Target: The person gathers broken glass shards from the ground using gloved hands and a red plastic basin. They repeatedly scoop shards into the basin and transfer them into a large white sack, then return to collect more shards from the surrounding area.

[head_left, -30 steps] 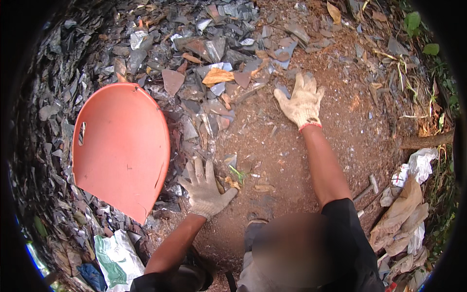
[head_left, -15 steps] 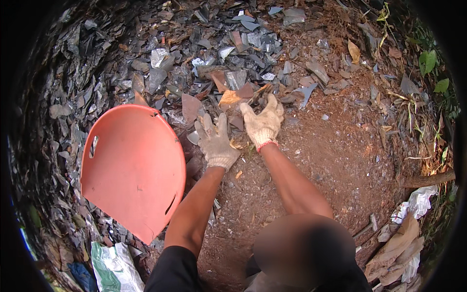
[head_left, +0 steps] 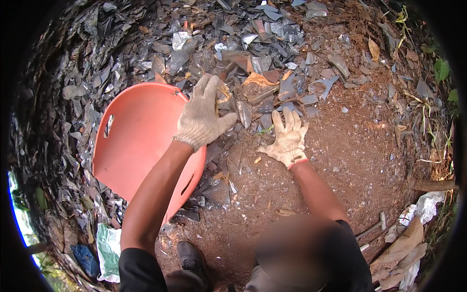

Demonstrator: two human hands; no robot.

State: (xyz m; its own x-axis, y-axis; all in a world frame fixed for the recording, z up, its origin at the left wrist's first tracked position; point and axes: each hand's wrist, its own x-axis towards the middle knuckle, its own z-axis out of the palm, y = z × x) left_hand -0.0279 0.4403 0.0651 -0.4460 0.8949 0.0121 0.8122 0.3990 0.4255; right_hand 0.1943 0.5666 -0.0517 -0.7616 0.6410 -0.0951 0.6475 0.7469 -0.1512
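My left hand [head_left: 200, 113], in a cream knitted glove, is over the upper right rim of a salmon-coloured plastic scoop basin [head_left: 136, 131]. Its fingers stretch forward and the thumb stands apart; a crumpled yellowish-brown scrap [head_left: 224, 95] shows beside the fingertips. Palm down, my right hand [head_left: 288, 138] wears a similar glove with a red cuff edge. Its fingers are spread on the reddish soil, just below the broken shards [head_left: 272, 104]. The basin has slot handles and rests tilted on the shards, partly hidden by my left forearm.
Sharp-looking dark flakes and glassy shards [head_left: 82, 92] cover the left and far ground. Bare reddish soil [head_left: 350, 160] lies to the right. A green-and-white sack [head_left: 109, 248] is at lower left, with brown and white wrappers [head_left: 404, 248] at lower right. Leafy plants [head_left: 440, 73] edge the right.
My left hand has moved up and left to the basin's rim. My right hand has shifted down and right from the shards, its curled fingers now spread. The shards by the hands look rearranged.
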